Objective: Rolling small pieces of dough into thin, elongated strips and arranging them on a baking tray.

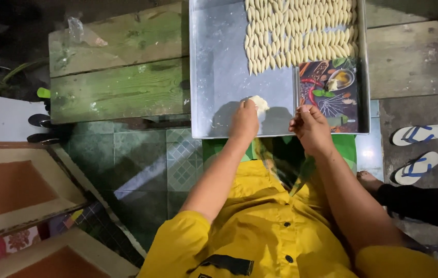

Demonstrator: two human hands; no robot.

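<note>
The person's left hand [245,121] is resting near the front edge of a large metal tray [219,77], with its fingers closing on a pale lump of dough [260,103] that is sitting on the tray's bare floor, just left of centre. The right hand [310,127] is hovering just beside it over the same front edge, its fingertips drawn together; whether anything small is pinched between them cannot be told.

Rows of small shaped dough pieces [301,31] are filling the tray's far right part, packed closely side by side. A printed cutting mat [330,92] showing vegetables and spices is lying in the tray's front right corner, directly below those rows and touching the right hand's fingertips. The tray is lying on a weathered green wooden bench [121,77], overhanging the bench's near edge above a tiled floor [126,154].

The person is wearing a yellow garment [265,226]. A pair of white and blue sandals [417,149] is lying on the ground to the right, well apart from the tray. Another person's foot [369,180] is showing near them.
</note>
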